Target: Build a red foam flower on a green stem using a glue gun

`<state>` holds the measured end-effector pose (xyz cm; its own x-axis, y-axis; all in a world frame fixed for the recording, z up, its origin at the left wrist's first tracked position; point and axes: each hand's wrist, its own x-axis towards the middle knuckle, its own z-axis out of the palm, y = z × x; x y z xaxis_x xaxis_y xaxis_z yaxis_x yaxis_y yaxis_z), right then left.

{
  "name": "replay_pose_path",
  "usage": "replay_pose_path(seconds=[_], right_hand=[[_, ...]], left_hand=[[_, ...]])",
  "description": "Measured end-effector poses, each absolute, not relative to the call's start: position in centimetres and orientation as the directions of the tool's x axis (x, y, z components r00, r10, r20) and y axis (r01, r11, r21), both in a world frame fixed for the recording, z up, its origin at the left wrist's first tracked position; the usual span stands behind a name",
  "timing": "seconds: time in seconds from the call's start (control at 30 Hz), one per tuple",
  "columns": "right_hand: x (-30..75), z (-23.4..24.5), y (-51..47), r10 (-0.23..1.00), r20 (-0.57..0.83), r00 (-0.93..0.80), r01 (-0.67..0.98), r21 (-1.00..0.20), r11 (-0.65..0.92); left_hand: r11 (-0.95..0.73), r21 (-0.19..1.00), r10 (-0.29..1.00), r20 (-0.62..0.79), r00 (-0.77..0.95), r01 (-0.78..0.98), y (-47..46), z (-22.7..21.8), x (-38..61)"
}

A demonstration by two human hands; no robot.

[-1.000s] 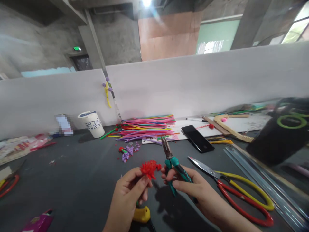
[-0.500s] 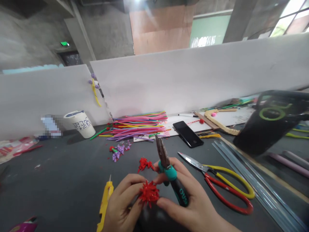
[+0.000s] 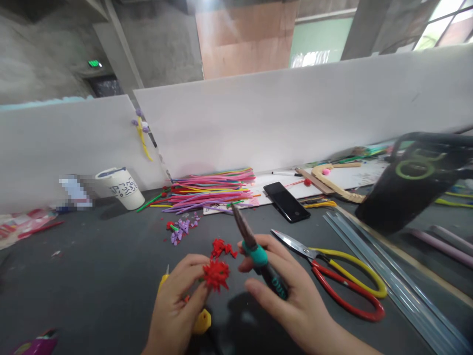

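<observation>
My left hand (image 3: 175, 301) is closed, pinching a spiky red flower (image 3: 216, 274) between thumb and fingertips. A bit of green shows behind the flower. My right hand (image 3: 288, 291) is wrapped round pliers (image 3: 254, 249) with dark jaws and teal-and-black handles. Their jaws point up and left, and the thumb stands apart from the flower. Behind my left hand is a yellow tool with a pointed tip (image 3: 202, 321), mostly hidden, perhaps a glue gun. Small red pieces (image 3: 220, 247) lie in a pile just beyond the flower.
Scissors (image 3: 347, 276) with red and yellow handles lie right of my right hand, beside clear strips (image 3: 391, 286). Farther back are a phone (image 3: 287, 202), coloured fuzzy stems (image 3: 210, 190), purple pieces (image 3: 181, 229), a white cup (image 3: 121, 190) and a large black container (image 3: 402, 182).
My left hand has moved the red flower up and left, away from the right hand's fingers. The right hand still holds the pliers, which lean further left. More of the yellow tool's right end shows.
</observation>
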<state>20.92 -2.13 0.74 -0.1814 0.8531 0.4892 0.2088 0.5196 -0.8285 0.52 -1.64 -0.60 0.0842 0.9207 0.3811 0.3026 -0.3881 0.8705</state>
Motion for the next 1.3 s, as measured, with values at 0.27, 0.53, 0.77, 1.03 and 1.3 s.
replay_pose_path(seconds=[0.27,0.53,0.77,1.03,1.3], right_hand=[[21.2,1.4,-0.5,0.933,0.254,-0.257,0.18,-0.936,0.304],[20.2,0.9,-1.5,0.931,0.319,-0.175,0.126,-0.931,0.343],[20.3,0.8,-2.0,0.875,0.47,-0.119,0.236,-0.842,0.485],[20.3,0.4,-2.5,0.847,0.522,-0.097,0.336,-0.784,0.522],[20.7,0.3,-0.8,0.917,0.315,-0.244,0.495,-0.773,0.397]], left_hand=[[0.032,0.993,0.993,-0.045,-0.109,-0.11,0.3,-0.9,-0.6],[-0.003,0.997,0.972,-0.015,0.234,0.074,-1.3,-0.4,1.7],[-0.287,0.918,0.928,0.196,0.316,0.274,-1.6,-0.5,1.6],[-0.314,0.906,0.938,0.25,0.24,0.285,-2.0,-0.5,1.8],[0.038,0.969,0.995,-0.059,-0.077,-0.245,-2.0,-0.4,1.7]])
